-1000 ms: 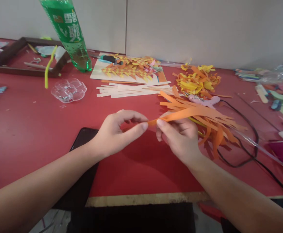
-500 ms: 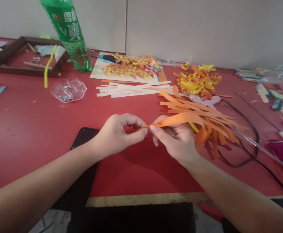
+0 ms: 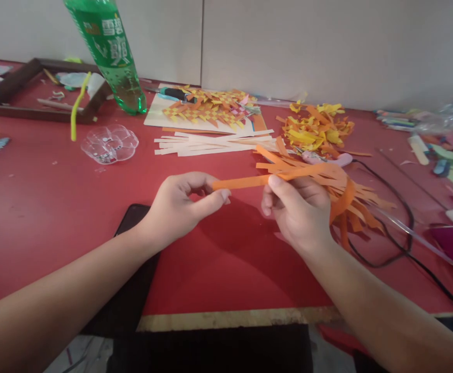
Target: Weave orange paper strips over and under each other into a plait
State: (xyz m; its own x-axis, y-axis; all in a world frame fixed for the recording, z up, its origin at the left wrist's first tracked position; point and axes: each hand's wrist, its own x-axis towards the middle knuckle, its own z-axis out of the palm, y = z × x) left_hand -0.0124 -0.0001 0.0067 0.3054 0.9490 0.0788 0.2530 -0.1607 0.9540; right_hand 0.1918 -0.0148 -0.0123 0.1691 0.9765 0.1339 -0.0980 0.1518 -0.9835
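An orange paper strip point(image 3: 242, 183) stretches nearly straight between my two hands above the red table. At its left end, my left hand point(image 3: 183, 204) has curled fingers around the strip, with the thumb just below it. My right hand point(image 3: 302, 204) pinches the strip between thumb and fingers. Beyond that pinch the strip arches and curls down to the right. A pile of loose orange strips point(image 3: 366, 194) lies behind my right hand. Under my left forearm is a black phone-like slab point(image 3: 131, 220).
Pale strips point(image 3: 210, 144) lie behind my hands, near woven orange-yellow paper pieces point(image 3: 206, 111) and a crumpled yellow-orange heap point(image 3: 319, 129). A green bottle point(image 3: 115, 57), clear flower-shaped dish point(image 3: 110, 145) and dark frame point(image 3: 1, 90) stand left. A pink glue gun point(image 3: 337, 159) trails a black cable point(image 3: 408, 207).
My hands have moved apart, the right one going right and slightly up. A longer straight stretch of the orange strip now shows between them.
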